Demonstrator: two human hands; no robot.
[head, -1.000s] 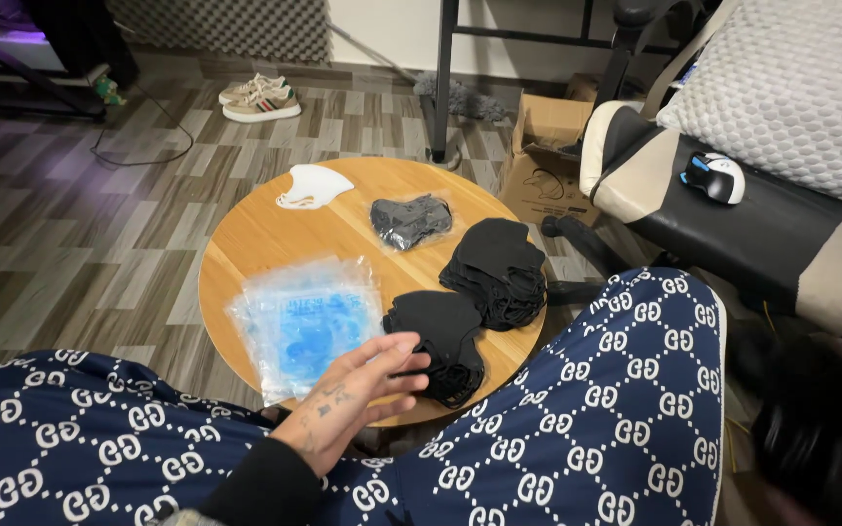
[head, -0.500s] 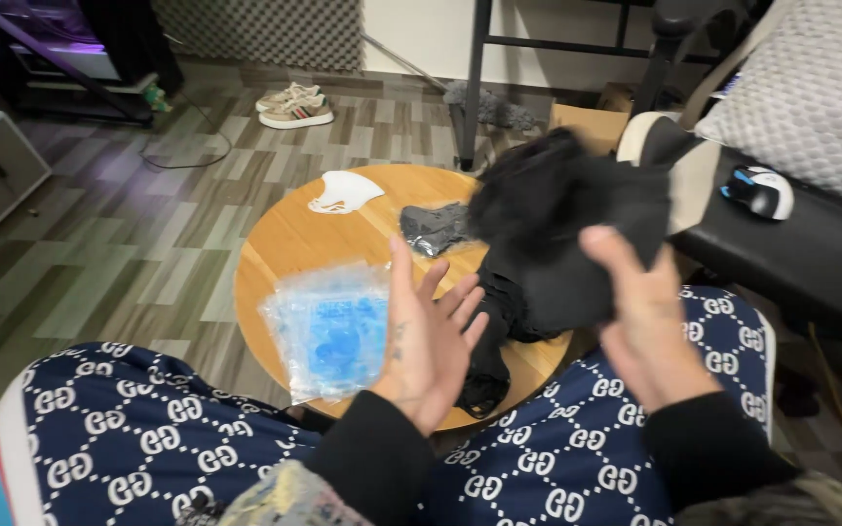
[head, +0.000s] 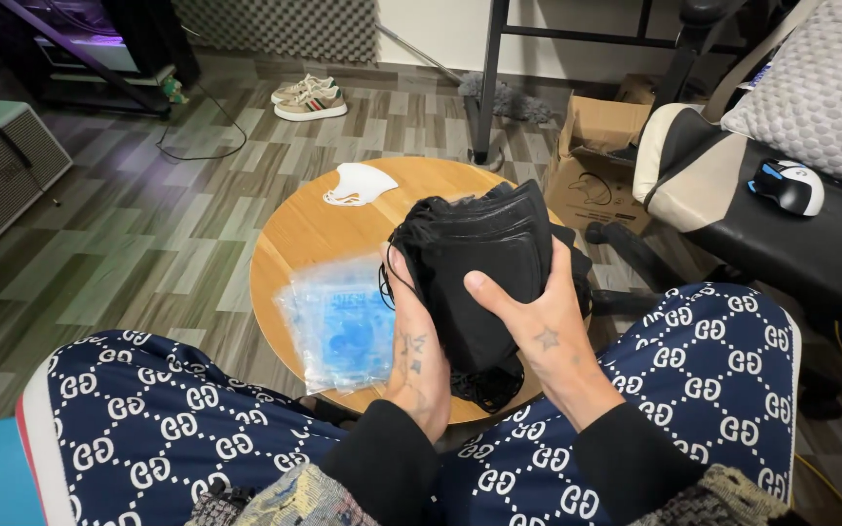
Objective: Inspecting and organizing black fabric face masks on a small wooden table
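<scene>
Hands, left hand (head: 419, 356) and right hand (head: 536, 336), have lifted the stack of black fabric face masks (head: 479, 263) off the round wooden tabletop (head: 294, 234), both now clasping it.

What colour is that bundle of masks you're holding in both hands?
The masks are black, gripped between the left hand and right hand; the head view shows it.

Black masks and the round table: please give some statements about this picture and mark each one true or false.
1. Both hands hold the stack of black masks. True.
2. The white mask lies on the floor. False: it lies on the round wooden table.
3. The clear blue packets lie on the table beside the left hand. True.
4. The right hand holds the shoes. False: they sit on the floor.
</scene>
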